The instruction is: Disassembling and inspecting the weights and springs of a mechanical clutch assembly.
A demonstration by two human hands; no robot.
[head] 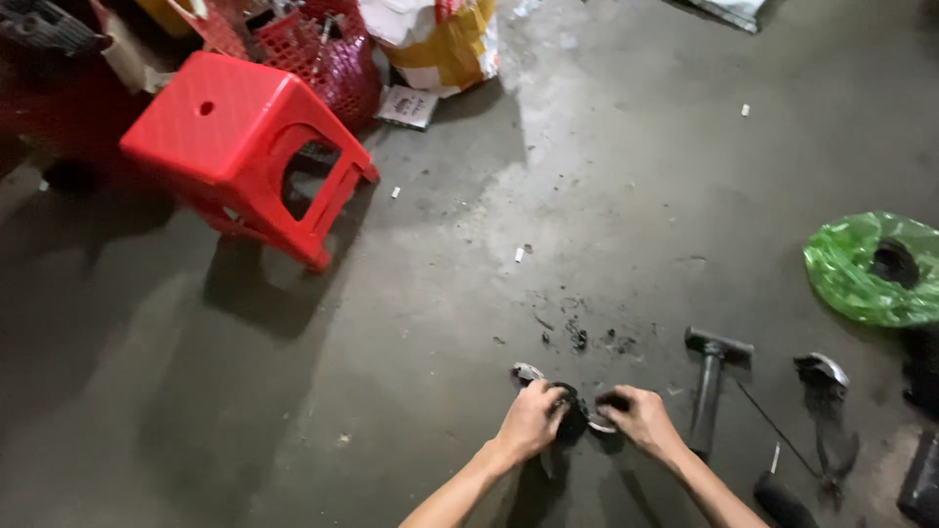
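Your left hand [531,418] and right hand [641,418] both grip a dark round metal part [577,418] on the concrete floor [411,323], near a hammer [711,383] to the right.

- My left hand [531,420] and right hand [641,418] cover most of a dark round part [575,418] (its kind I cannot tell).
- The black block [921,479] is cut off at the floor's right edge.
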